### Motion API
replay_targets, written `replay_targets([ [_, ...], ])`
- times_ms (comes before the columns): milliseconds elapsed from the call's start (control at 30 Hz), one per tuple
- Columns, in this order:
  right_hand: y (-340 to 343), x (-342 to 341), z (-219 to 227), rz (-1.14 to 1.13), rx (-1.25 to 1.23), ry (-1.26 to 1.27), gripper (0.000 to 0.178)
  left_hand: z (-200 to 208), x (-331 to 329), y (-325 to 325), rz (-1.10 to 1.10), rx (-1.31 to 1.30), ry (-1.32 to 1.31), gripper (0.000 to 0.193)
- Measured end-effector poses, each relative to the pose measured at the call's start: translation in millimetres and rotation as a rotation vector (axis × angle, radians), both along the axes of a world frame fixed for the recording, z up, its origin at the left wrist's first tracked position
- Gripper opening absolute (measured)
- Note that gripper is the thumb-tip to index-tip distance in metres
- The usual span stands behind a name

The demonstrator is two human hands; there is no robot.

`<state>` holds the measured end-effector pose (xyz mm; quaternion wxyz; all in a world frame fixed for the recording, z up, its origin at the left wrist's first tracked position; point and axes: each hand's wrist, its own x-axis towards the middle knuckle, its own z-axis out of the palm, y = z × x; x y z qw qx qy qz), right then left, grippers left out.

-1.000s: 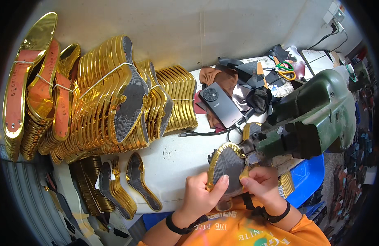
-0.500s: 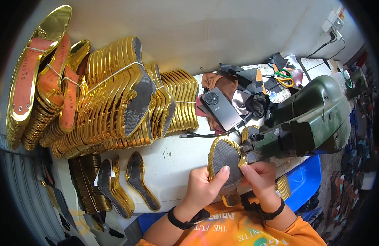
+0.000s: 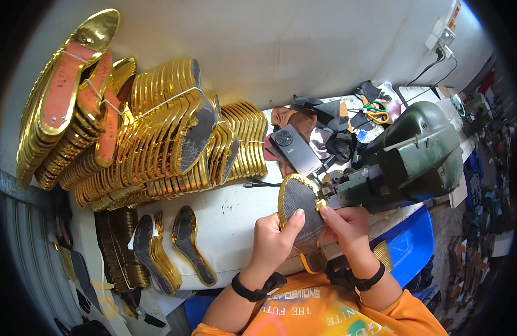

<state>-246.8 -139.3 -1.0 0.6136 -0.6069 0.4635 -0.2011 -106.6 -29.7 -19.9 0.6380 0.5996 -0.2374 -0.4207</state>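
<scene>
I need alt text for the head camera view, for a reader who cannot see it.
Both hands, left hand and right hand, hold a gold-edged shoe insole against a green machine. Stacks of gold insoles fill the white table on the left, with a dark phone nearby.

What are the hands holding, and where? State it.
Both hold one gold-rimmed insole, grey side up: the left hand grips its left edge at mid-length, the right hand its right edge beside the green machine.

hands [image 3: 275, 241]: 2 | phone [image 3: 295, 149]: 1 | scissors [image 3: 375, 110]: 1 | green machine [image 3: 420, 154]: 1
</scene>
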Motion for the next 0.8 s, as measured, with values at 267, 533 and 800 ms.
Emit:
replay_targets([
  [267,36.1,-26.2,23.2,0.355,0.313,-0.289,0.028,-15.1,-54.5,62.5,0.165,-0.263,-0.138,0.028],
  [533,63.7,-41.3,19.9,0.372,-0.411,-0.337,0.018,-15.4,-57.0,84.5,0.015,-0.228,-0.256,0.043],
  [800,69.5,-53.0,29.4,0.403,-1.137,-0.177,0.018,15.6,-66.6,75.7,0.041,-0.256,-0.274,0.078],
])
